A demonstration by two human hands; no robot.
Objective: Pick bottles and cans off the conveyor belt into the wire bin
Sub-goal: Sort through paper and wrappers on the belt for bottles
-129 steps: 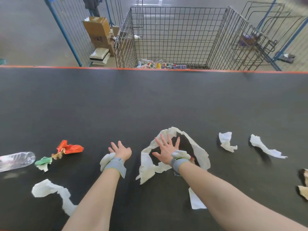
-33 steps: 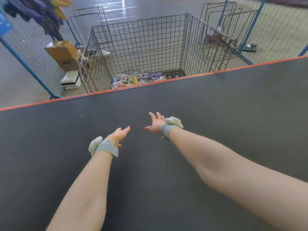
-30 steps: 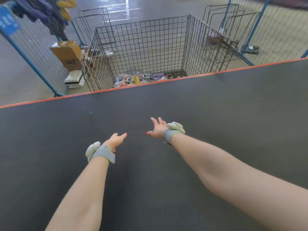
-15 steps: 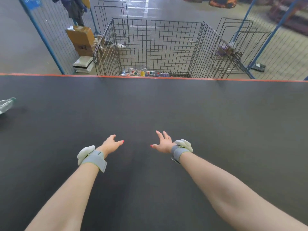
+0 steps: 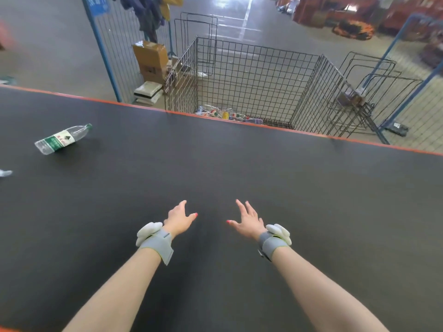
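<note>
Person's two bare arms reach out over the conveyor belt [image 5: 239, 176], palms down. Left hand [image 5: 178, 220]: fingers loose, thumb out, holding nothing. Right hand [image 5: 247, 221]: fingers splayed, also holding nothing. The hands are near each other and not touching; can't tell if either touches the belt. Each wrist has a grey strap with a white pod, left strap [image 5: 157, 244] and right strap [image 5: 273, 243].

A plastic bottle [image 5: 63, 139] with a green cap and green-white label lies on its side on the belt at 10 o'clock from the hands, well apart from them, cap pointing to 2 o'clock. A small white scrap [image 5: 5, 173] sits at 9 o'clock, cut off by the frame edge.

The wire bin [image 5: 251, 75] stands past the belt's orange far edge at 12 to 1 o'clock, with a thin layer of bottles and cans [image 5: 225, 114] on its floor. A cardboard box [image 5: 151, 58] is beside the bin at 11 o'clock.
</note>
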